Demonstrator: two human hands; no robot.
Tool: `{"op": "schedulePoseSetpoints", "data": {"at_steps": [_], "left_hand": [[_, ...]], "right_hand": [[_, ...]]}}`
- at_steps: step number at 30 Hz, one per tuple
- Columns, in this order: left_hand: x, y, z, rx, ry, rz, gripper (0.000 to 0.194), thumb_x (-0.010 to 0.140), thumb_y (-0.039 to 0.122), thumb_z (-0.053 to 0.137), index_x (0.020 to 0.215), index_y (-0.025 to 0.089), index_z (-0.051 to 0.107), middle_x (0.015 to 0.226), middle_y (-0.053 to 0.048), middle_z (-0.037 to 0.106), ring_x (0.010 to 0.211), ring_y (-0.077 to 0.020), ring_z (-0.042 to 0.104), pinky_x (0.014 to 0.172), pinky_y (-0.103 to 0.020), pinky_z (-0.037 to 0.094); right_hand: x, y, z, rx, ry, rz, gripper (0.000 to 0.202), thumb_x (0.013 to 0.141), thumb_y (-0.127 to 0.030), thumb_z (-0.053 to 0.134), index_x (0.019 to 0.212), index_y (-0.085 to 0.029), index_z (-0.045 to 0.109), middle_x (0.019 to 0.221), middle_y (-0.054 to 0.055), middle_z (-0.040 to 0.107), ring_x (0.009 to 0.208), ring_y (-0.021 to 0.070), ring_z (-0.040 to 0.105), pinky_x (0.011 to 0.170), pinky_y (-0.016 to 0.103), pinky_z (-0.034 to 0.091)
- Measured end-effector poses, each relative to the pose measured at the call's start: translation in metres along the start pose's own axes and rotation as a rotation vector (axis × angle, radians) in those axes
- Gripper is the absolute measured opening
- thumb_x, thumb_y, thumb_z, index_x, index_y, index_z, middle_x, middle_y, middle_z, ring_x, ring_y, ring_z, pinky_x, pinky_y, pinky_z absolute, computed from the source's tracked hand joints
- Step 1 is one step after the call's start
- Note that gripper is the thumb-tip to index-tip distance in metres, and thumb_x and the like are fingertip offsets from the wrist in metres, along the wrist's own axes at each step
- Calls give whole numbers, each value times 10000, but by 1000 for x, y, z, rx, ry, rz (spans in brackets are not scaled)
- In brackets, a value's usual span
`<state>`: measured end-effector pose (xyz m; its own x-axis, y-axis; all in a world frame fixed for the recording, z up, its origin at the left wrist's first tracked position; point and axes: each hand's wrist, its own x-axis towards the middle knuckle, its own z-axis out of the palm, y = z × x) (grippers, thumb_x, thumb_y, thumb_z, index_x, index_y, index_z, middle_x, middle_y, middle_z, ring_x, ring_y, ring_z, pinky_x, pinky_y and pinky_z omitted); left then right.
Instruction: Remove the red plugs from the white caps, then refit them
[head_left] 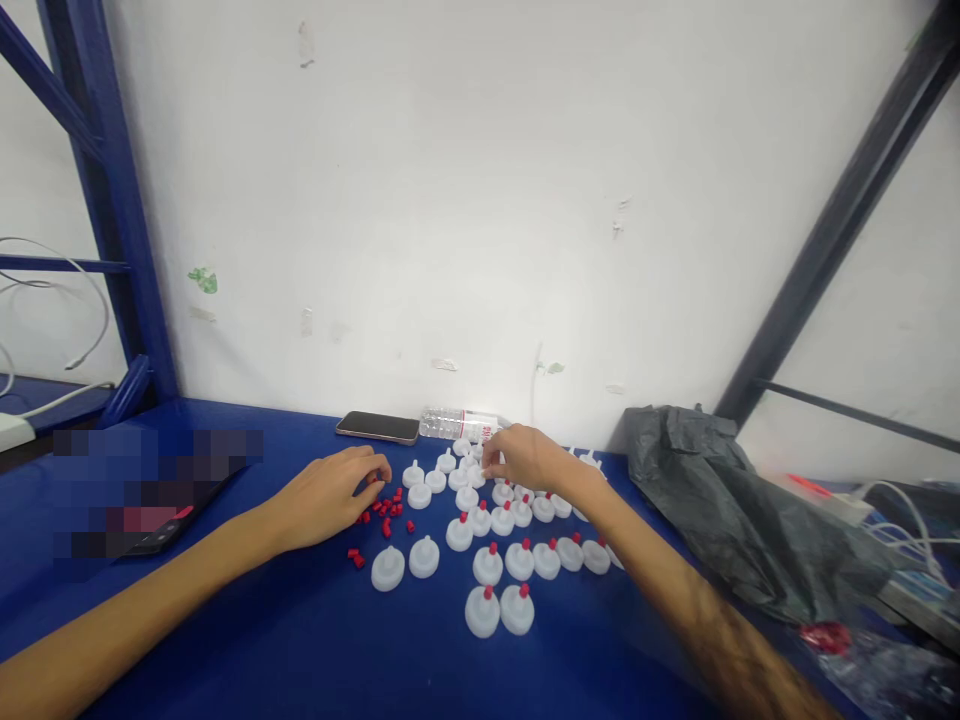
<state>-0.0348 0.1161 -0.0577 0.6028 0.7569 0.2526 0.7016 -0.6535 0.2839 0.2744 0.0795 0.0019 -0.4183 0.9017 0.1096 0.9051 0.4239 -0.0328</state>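
Observation:
My left hand point(330, 495) is at the left of a loose pile of small red caps point(386, 508). Its fingers curl over the pile, with a gap between thumb and forefinger; red shows in that gap. Among the rear white spouted lids point(466, 498), my right hand point(529, 460) has thumb and fingers closed down around one lid, whose spout is mostly hidden. Several front lids point(482, 612) stand upright with red caps on their spouts. Two bare-spouted lids point(388, 569) stand nearer me, right of a few stray red caps.
Against the wall lie a phone point(377, 428) and a clear water bottle point(442, 423) on its side. A dark plastic bag point(697, 500) slumps at the right of the blue table point(315, 640). A dark flat object point(161, 530) lies at left. Blue metal posts point(124, 180) frame the left.

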Motion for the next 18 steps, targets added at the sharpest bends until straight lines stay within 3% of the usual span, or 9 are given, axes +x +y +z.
{"op": "schedulePoseSetpoints", "data": {"at_steps": [8, 13, 18], "left_hand": [[-1, 2, -4, 21, 6, -44, 245, 967, 322, 455, 1069, 277, 674, 962, -26, 702, 913, -237, 662, 749, -328, 432], [-2, 1, -3, 8, 4, -47, 253, 951, 335, 483, 1085, 251, 681, 877, -26, 707, 839, -232, 653, 700, -314, 397], [-3, 3, -3, -15, 0, -40, 264, 950, 342, 486, 1079, 235, 691, 767, -19, 704, 728, -223, 629, 632, -306, 355]], "right_hand": [[-2, 3, -5, 9, -20, 28, 61, 879, -217, 761, 838, -225, 806, 848, 28, 788, 797, 197, 710, 689, 268, 472], [-5, -7, -19, 38, 5, 18, 149, 878, -262, 778, 1011, -197, 800, 962, 67, 790, 863, 223, 703, 767, 305, 485], [-11, -24, -24, 194, -168, -143, 242, 857, -373, 808, 1057, -237, 800, 872, -17, 789, 698, 133, 687, 663, 228, 482]]}}
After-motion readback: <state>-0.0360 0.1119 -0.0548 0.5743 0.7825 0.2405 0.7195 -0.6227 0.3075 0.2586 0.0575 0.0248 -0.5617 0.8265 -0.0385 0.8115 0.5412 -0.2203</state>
